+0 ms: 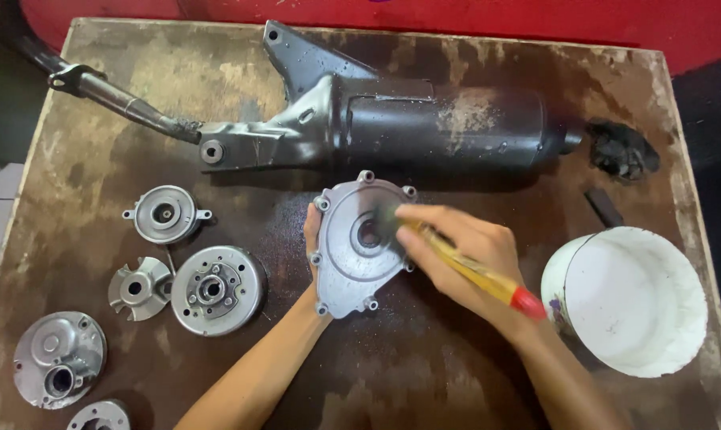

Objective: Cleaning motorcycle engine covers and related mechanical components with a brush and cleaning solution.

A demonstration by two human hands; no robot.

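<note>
White bucket (625,299) at 3 o'clock on the bench (456,374), contents unseen, left hand (312,239) gripping grey engine cover (359,243) at centre, tilted, right hand (464,247) closed around yellow-handled brush (476,275), bristles on cover.

I see even, moderately bright overhead light, soft shadows beneath the parts, and motion blur on my right hand (456,247).

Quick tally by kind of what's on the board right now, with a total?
Silver engine parts: 6 – cover in the left hand, flywheel, fan, cap, housing, one part cut off at the bottom edge
Black exhaust: 1
Brush, in the right hand: 1
White bucket: 1
Black rag: 1
Total: 10
</note>
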